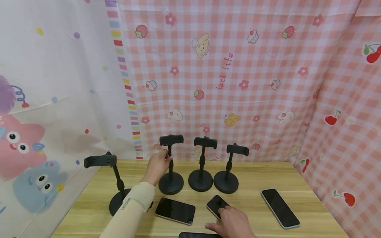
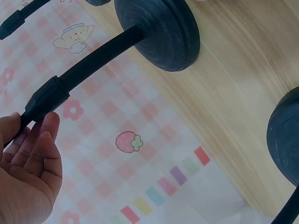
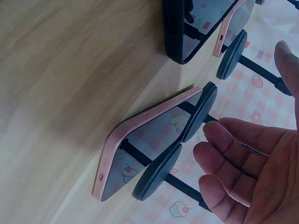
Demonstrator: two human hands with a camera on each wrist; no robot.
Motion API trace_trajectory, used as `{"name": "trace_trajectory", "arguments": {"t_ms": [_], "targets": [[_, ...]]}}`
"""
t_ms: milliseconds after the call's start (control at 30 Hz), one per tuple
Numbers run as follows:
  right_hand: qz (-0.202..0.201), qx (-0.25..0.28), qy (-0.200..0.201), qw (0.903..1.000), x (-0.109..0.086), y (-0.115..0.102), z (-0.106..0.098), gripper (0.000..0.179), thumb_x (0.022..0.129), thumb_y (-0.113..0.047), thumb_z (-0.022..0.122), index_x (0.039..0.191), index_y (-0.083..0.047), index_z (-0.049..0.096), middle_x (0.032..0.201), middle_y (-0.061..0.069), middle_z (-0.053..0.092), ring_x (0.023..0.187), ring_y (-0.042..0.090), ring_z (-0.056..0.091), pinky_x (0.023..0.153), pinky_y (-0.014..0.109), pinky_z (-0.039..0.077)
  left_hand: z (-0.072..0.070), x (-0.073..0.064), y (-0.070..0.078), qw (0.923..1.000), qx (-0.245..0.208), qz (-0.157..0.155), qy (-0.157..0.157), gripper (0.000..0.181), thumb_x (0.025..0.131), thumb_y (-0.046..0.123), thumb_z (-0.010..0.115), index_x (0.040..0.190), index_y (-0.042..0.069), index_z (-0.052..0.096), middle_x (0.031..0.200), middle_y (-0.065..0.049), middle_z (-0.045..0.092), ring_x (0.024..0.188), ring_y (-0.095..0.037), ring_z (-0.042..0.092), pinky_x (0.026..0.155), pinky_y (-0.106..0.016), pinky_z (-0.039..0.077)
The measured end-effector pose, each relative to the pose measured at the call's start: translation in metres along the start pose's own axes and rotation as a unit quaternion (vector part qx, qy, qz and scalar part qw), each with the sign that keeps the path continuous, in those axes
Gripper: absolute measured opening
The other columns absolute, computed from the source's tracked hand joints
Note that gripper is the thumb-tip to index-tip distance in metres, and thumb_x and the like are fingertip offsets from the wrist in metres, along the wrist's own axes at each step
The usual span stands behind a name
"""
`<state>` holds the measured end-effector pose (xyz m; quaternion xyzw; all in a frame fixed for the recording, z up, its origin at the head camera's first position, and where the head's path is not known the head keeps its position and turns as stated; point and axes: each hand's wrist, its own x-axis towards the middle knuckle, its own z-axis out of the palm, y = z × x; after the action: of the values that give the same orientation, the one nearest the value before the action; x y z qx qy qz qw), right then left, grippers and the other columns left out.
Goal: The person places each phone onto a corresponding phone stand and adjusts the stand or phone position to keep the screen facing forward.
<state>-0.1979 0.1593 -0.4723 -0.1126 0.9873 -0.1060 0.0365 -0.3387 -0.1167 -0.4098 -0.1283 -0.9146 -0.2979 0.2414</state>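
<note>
My left hand (image 1: 156,167) pinches the upper pole of a black phone stand (image 1: 171,183), thumb on one side and fingers on the other. The left wrist view shows the stand's pole (image 2: 103,58) running from these fingers to its round base. At the front right, my right hand (image 1: 233,223) is over a smartphone (image 1: 215,204) lying screen up. In the right wrist view the right hand's fingers (image 3: 229,158) are loosely bent with a gap to that phone's pink edge (image 3: 152,112). Its dark screen mirrors the stands.
Two more black stands (image 1: 200,180) (image 1: 226,181) stand to the right, and another stand (image 1: 99,161) at the left, partly behind the left sleeve. Further phones lie flat: one at centre (image 1: 175,211), one at right (image 1: 279,208), one at the front edge (image 1: 197,235). Printed cloth (image 1: 253,59) hangs behind.
</note>
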Motion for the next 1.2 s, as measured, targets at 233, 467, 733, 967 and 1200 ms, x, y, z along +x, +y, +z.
{"name": "trace_trajectory", "arguments": {"t_ms": [233,467,733,967,1200], "targets": [[0.003,-0.021,-0.018,0.9996,0.005,-0.004,-0.002,0.070,0.079,-0.071,0.066,0.097,-0.004,0.073,0.079,0.005,0.063,0.072,0.021,0.060,0.063,0.043,0.052,-0.004,0.005,-0.002,0.9995,0.001,-0.028,-0.015,0.018,0.095,0.017,0.068,0.103,0.001,0.067,0.091,-0.014,0.071,0.077,-0.030,0.068,0.070,-0.046,0.054],[-0.001,-0.019,-0.024,0.9995,0.008,-0.005,-0.002,0.069,0.079,-0.070,0.067,0.097,-0.004,0.073,0.082,0.006,0.065,0.076,0.022,0.062,0.066,0.045,0.053,-0.016,0.008,-0.003,0.9997,0.021,-0.008,-0.004,0.026,0.096,0.022,0.068,0.110,0.001,0.066,0.096,-0.016,0.071,0.082,-0.032,0.069,0.072,-0.048,0.054],[-0.033,-0.022,0.005,0.9992,0.011,-0.006,-0.001,0.069,0.079,-0.070,0.066,0.097,-0.004,0.073,0.078,0.004,0.063,0.073,0.020,0.060,0.065,0.042,0.053,-0.036,0.009,-0.001,0.9984,0.010,-0.049,-0.025,0.041,0.099,0.036,0.062,0.127,0.006,0.061,0.112,-0.014,0.069,0.091,-0.029,0.069,0.076,-0.049,0.054],[-0.040,-0.023,-0.007,0.9989,0.014,-0.007,0.000,0.067,0.080,-0.070,0.065,0.099,-0.006,0.073,0.079,0.003,0.064,0.076,0.021,0.062,0.068,0.043,0.053,-0.045,0.007,-0.001,0.9988,0.017,-0.045,-0.005,0.030,0.097,0.034,0.066,0.117,0.012,0.061,0.114,-0.010,0.069,0.089,-0.027,0.069,0.072,-0.046,0.054],[-0.013,-0.016,-0.057,0.9981,0.019,-0.014,0.003,0.071,0.079,-0.070,0.067,0.115,-0.010,0.073,0.097,0.009,0.068,0.090,0.027,0.064,0.081,0.049,0.053,-0.055,-0.003,0.001,0.9993,0.010,-0.035,-0.002,0.027,0.096,0.036,0.067,0.113,0.015,0.062,0.113,-0.008,0.069,0.091,-0.027,0.068,0.074,-0.048,0.055]]}}
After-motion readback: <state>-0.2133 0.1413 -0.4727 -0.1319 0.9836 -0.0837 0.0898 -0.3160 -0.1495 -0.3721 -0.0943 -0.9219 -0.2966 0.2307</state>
